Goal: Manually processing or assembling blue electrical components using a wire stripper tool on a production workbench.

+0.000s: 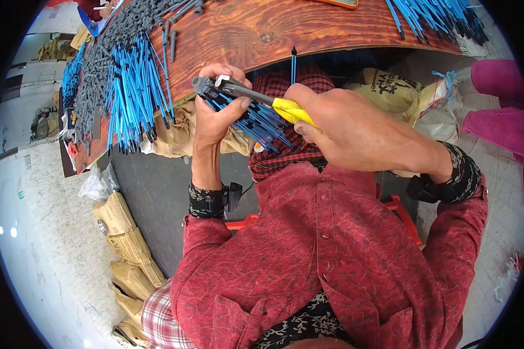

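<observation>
My left hand (pixel 216 113) is closed around a grey plastic fitting (pixel 202 85), its thumb against the side. My right hand (pixel 355 125) grips a yellow-handled tool (pixel 288 110), which looks like pliers, with its dark jaws up against the fitting. Fingers of the left hand partly hide where the two meet. Under both hands a bunch of thin blue tubes with black ends (pixel 265 131) lies over my lap; I cannot tell if the left hand also holds some of them. One blue piece (pixel 293 67) stands up just beyond the right hand.
A reddish wooden table (pixel 244 35) curves across the far side. On its left are a heap of grey fittings (pixel 93 81) and a pile of blue tubes (pixel 137 87); more blue tubes (pixel 436 17) lie far right. Sacks (pixel 390 93) stand beneath; folded cardboard (pixel 128 232) lies lower left.
</observation>
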Demonstrator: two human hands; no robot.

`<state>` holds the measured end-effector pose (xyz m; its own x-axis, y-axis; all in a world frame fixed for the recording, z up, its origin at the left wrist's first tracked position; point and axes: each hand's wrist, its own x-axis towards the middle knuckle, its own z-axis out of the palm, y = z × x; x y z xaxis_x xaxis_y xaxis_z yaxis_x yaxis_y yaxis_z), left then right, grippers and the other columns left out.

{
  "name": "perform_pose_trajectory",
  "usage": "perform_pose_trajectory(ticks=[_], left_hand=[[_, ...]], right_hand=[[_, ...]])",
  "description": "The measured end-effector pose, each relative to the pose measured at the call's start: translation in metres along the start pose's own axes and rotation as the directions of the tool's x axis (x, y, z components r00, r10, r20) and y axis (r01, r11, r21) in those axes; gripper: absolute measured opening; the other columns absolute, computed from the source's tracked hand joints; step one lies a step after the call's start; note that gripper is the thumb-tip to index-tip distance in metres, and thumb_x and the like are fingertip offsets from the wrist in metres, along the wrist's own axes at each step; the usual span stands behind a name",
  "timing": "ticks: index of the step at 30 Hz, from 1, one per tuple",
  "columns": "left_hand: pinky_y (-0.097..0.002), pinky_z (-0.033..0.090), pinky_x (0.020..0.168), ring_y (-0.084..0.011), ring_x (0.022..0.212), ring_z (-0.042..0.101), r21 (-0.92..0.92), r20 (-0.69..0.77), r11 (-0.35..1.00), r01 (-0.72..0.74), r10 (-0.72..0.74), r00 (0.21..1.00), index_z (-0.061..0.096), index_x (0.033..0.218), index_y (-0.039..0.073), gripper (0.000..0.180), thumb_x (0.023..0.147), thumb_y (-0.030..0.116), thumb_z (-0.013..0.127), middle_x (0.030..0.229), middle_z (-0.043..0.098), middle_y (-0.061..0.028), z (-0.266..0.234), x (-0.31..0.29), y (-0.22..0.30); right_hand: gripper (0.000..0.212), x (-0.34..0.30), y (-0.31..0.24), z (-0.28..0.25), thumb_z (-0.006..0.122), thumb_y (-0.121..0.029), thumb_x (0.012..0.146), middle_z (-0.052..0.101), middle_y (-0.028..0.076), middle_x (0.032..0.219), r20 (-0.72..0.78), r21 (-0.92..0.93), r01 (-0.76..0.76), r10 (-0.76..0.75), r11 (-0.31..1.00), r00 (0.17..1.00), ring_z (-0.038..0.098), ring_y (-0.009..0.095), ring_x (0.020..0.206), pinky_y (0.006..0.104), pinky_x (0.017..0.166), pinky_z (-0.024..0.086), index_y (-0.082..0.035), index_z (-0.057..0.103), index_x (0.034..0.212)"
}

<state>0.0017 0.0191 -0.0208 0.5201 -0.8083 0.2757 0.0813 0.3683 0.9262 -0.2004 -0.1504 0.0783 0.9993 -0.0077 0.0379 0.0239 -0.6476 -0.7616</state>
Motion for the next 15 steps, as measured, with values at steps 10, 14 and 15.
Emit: perform_pose_trajectory(ticks=[10, 14, 15], left_hand=[[-0.0340, 0.052, 0.079, -0.0175, 0.086, 0.059, -0.041, 0.164, 0.999, -0.023, 0.029, 0.986, 0.054, 0.114, 0.007, 0.049, 0.073, -0.008, 0.077, 0.096, 0.057, -0.0095, 0.002, 0.007, -0.004], [-0.0322, 0.050, 0.078, -0.0161, 0.085, 0.059, 0.089, 0.174, 0.996, 0.026, -0.042, 0.984, 0.056, 0.109, 0.005, 0.042, 0.074, -0.003, 0.079, 0.097, 0.058, -0.0092, -0.001, 0.006, 0.000], [-0.0313, 0.049, 0.078, -0.0154, 0.086, 0.059, 0.061, 0.120, 0.998, 0.012, -0.019, 0.993, 0.057, 0.107, 0.004, 0.040, 0.074, -0.002, 0.079, 0.097, 0.059, -0.0091, -0.001, 0.006, 0.002]], right_hand=[[0.017, 0.000, -0.005, -0.023, 0.059, -0.005, 0.091, 0.064, 0.031, 0.078, 0.098, -0.027, -0.019, 0.021, 0.999, 0.995, 0.066, 0.049, 0.076, 0.0557, 0.067, 0.050, 0.008, 0.052, 0.099], [0.019, 0.004, -0.009, -0.031, 0.057, -0.008, 0.093, 0.064, 0.032, 0.083, 0.188, 0.005, -0.095, 0.093, 0.995, 0.978, 0.064, 0.051, 0.078, 0.0548, 0.069, 0.050, 0.008, 0.053, 0.102], [0.019, 0.010, -0.007, -0.027, 0.057, -0.008, 0.093, 0.064, 0.032, 0.083, 0.183, -0.013, -0.081, 0.082, 0.997, 0.980, 0.064, 0.051, 0.078, 0.0548, 0.069, 0.050, 0.008, 0.053, 0.102]])
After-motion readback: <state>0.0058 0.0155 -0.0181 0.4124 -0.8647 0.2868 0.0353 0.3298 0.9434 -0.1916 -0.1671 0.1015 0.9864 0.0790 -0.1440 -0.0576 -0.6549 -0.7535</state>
